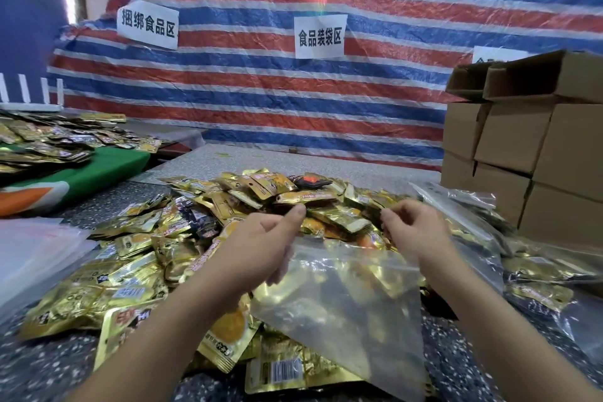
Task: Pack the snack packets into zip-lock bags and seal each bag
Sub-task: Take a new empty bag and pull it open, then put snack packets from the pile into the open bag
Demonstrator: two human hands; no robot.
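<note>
Gold foil snack packets (202,238) lie heaped across the speckled bench (49,369), loose and unbagged, which suggests most of the packing is left to do. Over the near side of the heap lies one clear zip-lock bag (342,313), its mouth turned away from the person; gold shows through it, but whether packets are already inside or only lie beneath it cannot be told. Its mouth appears unsealed. At the right edge of the bench, filled clear bags (473,228) lie piled beside stacked cardboard boxes (522,147), so some bags are judged finished. A stack of flat, empty bags (36,254) waits at the left.

Left hand (261,245): fingers curled, thumb extended towards the heap, resting at the left corner of the bag's mouth; fingers appear to close on the bag's rim, though the contact is partly hidden. Right hand (414,228): fingertips pinched together just above the right corner of the mouth; what they clamp cannot be told, possibly the thin film of the rim. The bag thus lies directly below and between both grips, with the loose packets immediately beyond them.

Behind, a striped tarpaulin (293,101) bears paper signs (319,37); a second bench (65,147) at far left carries more packets.
</note>
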